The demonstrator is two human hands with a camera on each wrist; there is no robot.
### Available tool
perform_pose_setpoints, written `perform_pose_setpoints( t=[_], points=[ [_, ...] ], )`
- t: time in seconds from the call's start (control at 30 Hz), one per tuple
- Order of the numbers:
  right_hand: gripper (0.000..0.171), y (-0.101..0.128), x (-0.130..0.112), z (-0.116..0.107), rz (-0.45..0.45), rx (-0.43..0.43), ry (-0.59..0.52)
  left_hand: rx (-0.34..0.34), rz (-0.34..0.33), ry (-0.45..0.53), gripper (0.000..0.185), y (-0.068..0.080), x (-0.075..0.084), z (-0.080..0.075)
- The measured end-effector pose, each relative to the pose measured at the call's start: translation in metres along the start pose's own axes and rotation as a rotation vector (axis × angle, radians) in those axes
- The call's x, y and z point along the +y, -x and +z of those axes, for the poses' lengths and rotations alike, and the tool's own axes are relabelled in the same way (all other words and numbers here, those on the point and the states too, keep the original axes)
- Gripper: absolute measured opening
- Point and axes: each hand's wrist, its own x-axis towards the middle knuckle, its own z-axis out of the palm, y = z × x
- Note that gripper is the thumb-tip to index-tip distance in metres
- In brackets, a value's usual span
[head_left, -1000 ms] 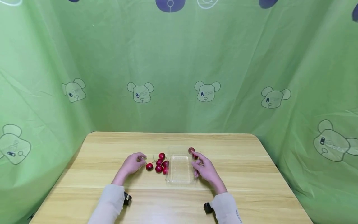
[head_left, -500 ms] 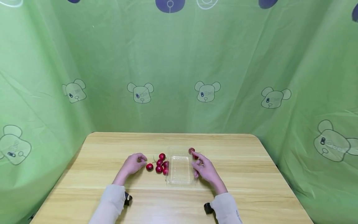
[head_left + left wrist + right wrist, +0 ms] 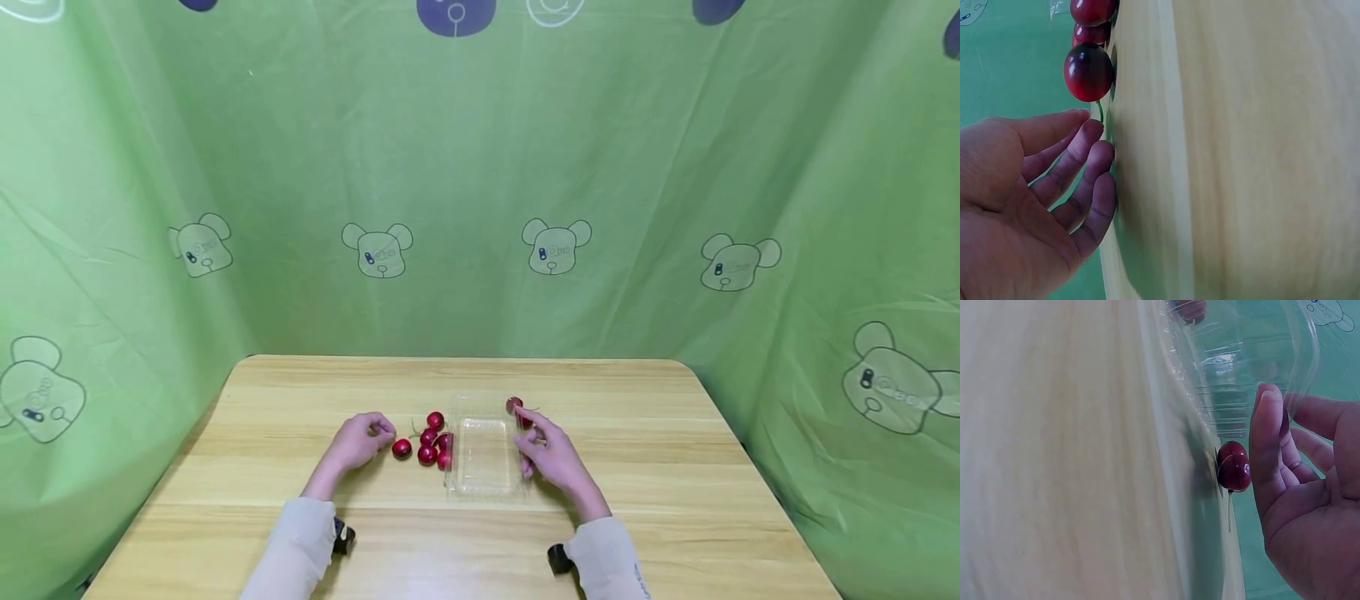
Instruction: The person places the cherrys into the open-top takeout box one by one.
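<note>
Pale sleeves on show: left sleeve [image 3: 291, 546] wrinkled, right sleeve [image 3: 603, 554] sporting tiny dark lettering [image 3: 640, 579], too small to read! Black gadget [image 3: 344, 536] at each cuff; left hand [image 3: 358, 439] and right hand [image 3: 553, 454] bare.

From the head, looks forward and down, well back from the work, taking in most of the tabletop [image 3: 645, 483], the left hand [image 3: 354, 442], the right hand [image 3: 553, 454] and, beyond, the green curtain [image 3: 465, 150]. From the left wrist, looks past the left hand at close range, low over the tabletop and rolled sideways, showing the surface at right of frame and the curtain at left. Shares with the head view the left hand and the cherries [image 3: 1089, 72] just beyond. From the right wrist, looks likewise low and near, rolled the opposite way, showing the tabletop at left of frame and the curtain at right. Shares with the head view the right hand, the clear plastic box [image 3: 1235, 362] and a pair of cherries [image 3: 1235, 473] near the hand.
</note>
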Motion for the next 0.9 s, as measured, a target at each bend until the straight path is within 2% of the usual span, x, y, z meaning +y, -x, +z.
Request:
perform_pose_setpoints(
  t=[0.33, 0.9],
  points=[
    [0.061, 0.0010, -0.0008, -0.0007, -0.003, 0.003, 0.001, 0.022, 0.014, -0.024, 0.019, -0.0049, -0.0022, -0.0018],
    [0.059, 0.0018, -0.0003, -0.0008, 0.007, -0.002, -0.001, 0.037, 0.028, -0.083, 0.005, -0.0063, -0.0058, -0.0019]
  ],
)
